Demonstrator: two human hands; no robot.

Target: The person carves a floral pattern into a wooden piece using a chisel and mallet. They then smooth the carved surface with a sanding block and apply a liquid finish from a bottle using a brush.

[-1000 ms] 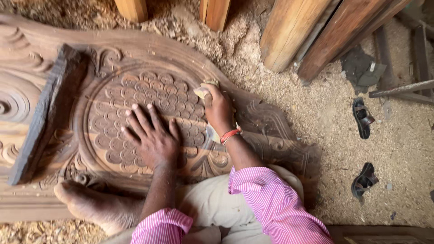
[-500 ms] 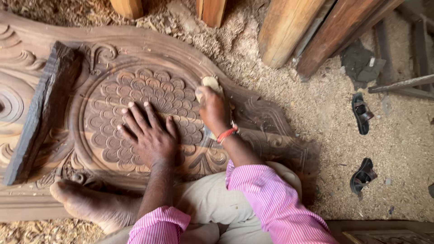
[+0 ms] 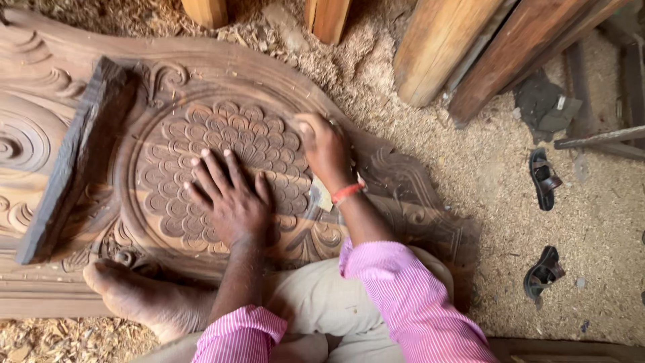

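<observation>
Right, carved wooden panel lies flat on the sawdust floor, round scalloped medallion at its middle. Left hand is flat on the medallion's lower centre, palm down, fingers spread wide. Right hand sits at the medallion's upper right edge, fingers curled and pressed together over smth small; can't tell what it is, hand hides it. Red band on that wrist, pink striped sleeves both arms. Bare foot rests on the panel's lower edge, below-left of the medallion. Dark wood block lies across the panel, left of the medallion. Two sandals well off to the panel's right; timber posts above-right.
</observation>
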